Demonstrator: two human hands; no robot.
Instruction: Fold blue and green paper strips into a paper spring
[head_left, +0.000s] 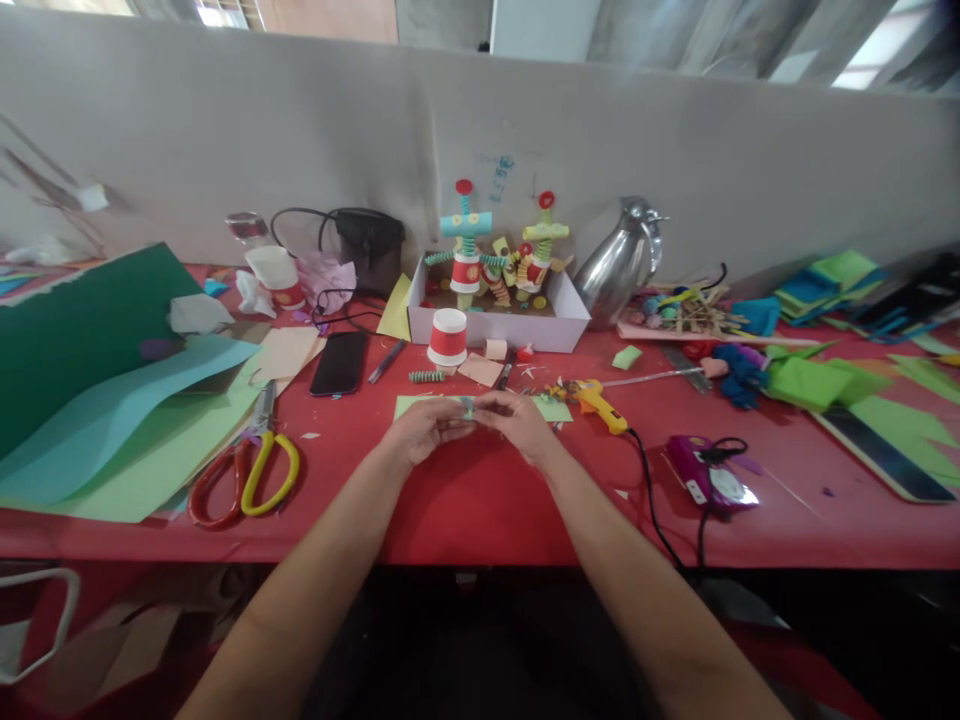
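My left hand (429,428) and my right hand (517,422) meet over the middle of the red table. Between their fingertips both pinch a small folded paper piece (467,407), bluish green; its exact shape is too small to tell. Under the hands lies a light green paper strip (553,408), partly covered. Just beyond them are an upright red-and-white paper cup (448,338), a green folded paper spring (427,377) and a small peach paper roll (495,349). A yellow hot glue gun (600,405) rests right of my right hand.
Large red-and-yellow-handled scissors (244,480), a black phone (339,364) and coloured paper sheets (112,490) lie to the left. A white box (499,331) holding paper-cup figures stands behind, beside a steel jug (619,265). A purple device (709,477) with a black cord sits right.
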